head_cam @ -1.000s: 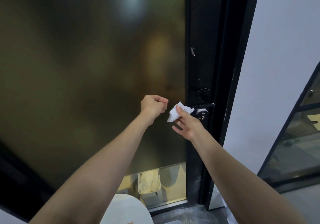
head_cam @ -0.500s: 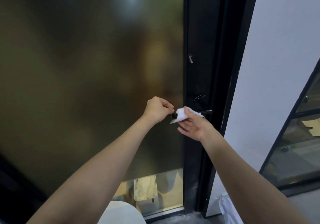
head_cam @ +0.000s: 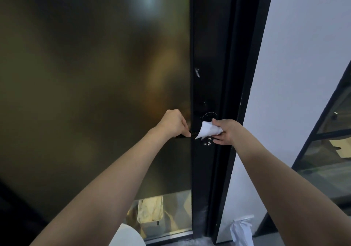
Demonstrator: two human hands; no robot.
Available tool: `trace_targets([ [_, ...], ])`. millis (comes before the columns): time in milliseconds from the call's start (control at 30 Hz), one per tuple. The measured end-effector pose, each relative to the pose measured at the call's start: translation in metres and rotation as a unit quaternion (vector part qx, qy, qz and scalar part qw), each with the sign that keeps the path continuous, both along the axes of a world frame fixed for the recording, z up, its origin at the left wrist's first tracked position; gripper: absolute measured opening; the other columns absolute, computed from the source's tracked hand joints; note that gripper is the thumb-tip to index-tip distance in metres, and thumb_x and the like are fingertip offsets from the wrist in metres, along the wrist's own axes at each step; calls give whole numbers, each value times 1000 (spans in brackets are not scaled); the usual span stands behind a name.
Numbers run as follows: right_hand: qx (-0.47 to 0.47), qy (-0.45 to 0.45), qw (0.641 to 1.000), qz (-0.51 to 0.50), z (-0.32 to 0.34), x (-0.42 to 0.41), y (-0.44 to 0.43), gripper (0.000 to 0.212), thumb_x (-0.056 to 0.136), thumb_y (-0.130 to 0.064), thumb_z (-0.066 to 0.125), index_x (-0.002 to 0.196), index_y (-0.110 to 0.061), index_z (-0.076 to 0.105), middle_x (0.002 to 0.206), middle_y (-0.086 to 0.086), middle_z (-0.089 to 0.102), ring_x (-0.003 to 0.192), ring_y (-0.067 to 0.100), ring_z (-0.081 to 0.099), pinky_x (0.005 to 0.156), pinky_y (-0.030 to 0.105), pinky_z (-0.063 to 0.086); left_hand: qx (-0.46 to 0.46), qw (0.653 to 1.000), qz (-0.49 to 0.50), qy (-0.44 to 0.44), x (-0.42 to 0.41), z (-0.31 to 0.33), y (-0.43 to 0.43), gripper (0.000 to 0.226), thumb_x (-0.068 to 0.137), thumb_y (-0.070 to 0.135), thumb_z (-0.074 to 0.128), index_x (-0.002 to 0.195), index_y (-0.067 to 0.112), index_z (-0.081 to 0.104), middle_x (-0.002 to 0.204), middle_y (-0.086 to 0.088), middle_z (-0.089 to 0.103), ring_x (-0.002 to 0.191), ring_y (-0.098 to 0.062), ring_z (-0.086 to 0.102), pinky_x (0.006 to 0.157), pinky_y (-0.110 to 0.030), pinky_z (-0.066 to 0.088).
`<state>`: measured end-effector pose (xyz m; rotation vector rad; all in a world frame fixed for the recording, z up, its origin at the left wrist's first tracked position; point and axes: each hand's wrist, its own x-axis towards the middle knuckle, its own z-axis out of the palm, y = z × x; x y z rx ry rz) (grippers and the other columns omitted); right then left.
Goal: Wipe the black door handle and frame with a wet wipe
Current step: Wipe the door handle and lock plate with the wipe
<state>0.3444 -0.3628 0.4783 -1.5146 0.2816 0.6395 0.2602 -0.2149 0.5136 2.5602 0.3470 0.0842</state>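
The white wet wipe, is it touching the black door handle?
Touching. The head view shows the white wet wipe, held by the right hand, folded over the black door handle.

The left hand (head_cam: 175, 123) closes over the free end of the black door handle (head_cam: 192, 132), and the right hand (head_cam: 225, 130) presses the wet wipe (head_cam: 209, 129) over its inner end, so only a short bare stretch of lever shows between them. Just above the wipe the round rosette (head_cam: 209, 116) juts out; the lock cylinder (head_cam: 207, 142) sits just below. Higher up, the black door frame (head_cam: 212, 46) runs bare. The white wall (head_cam: 296, 55) bounds the right side, the frosted glass (head_cam: 95, 74) the left.
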Motion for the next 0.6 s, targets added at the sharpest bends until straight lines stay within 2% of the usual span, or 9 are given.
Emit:
trace_targets([
  [100,3,0,1000,21,-3,5,-3,25,87,-28,64,103,-10,54,123,11,62,113,25,60,91,38,47,-4,1000,10,11,0,1,0,24,68,14,82,91,8,76,94,-8,69,87,-17,62,73,-22,47],
  [167,37,13,999,30,-7,6,-6,32,85,-29,67,107,-9,54,112,12,64,106,26,62,88,39,48,-9,1000,16,18,0,2,0,24,67,14,83,90,9,76,90,-6,68,87,-16,62,73,-21,46],
  [233,71,41,996,36,-9,7,-12,44,82,-31,69,114,-7,53,96,16,63,89,27,65,81,39,53,-12,999,22,24,2,3,-1,25,66,15,84,89,11,76,92,-5,70,87,-14,60,74,-21,44],
  [333,87,68,992,67,-6,6,-22,44,79,-26,73,113,-6,55,97,21,62,73,29,67,65,38,61,-7,999,33,36,4,4,-4,26,65,17,84,89,12,76,94,-5,68,88,-14,59,76,-22,44],
  [400,93,63,990,84,-5,7,-29,37,78,-12,73,112,-4,59,108,23,59,75,29,67,58,35,61,-3,998,39,41,5,3,-5,26,65,17,84,88,12,76,96,-6,67,92,-17,60,76,-22,44],
  [500,65,31,991,109,-1,10,-41,30,79,4,68,108,3,59,122,23,53,83,28,64,56,32,61,-4,998,47,41,5,3,-7,25,65,17,84,88,12,76,101,-7,67,98,-19,61,80,-23,46],
  [600,25,-22,995,98,8,9,-48,18,81,9,64,97,5,56,121,20,53,88,26,62,64,28,61,-7,998,54,40,4,4,-8,25,65,16,84,88,11,76,100,-8,69,98,-19,61,81,-23,46],
])
